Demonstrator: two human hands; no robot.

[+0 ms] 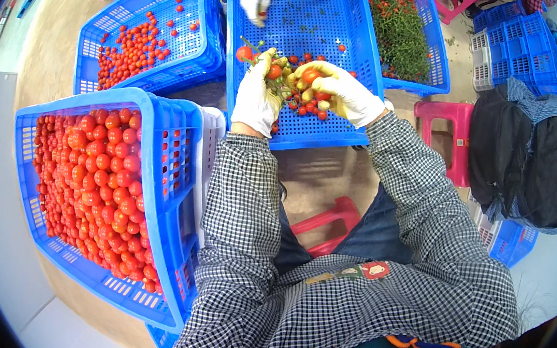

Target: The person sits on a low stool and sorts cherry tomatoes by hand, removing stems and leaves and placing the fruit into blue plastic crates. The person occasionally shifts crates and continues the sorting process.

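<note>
My left hand, in a white glove with yellowed fingers, grips a green tomato stem with a few cherry tomatoes on it. My right hand, gloved alike, holds a red cherry tomato between thumb and fingers, close to the stem. More fruit shows under its palm, partly hidden by the fingers. Both hands are over the near half of a blue perforated plastic crate. Loose red tomatoes lie on its bottom beneath my hands, and green scraps are scattered farther back.
A blue crate heaped with tomatoes stands at left. Behind it, another crate holds fewer. Green stems fill a crate at right. Across from me are a co-worker's gloved hands. A pink stool and black bag stand right.
</note>
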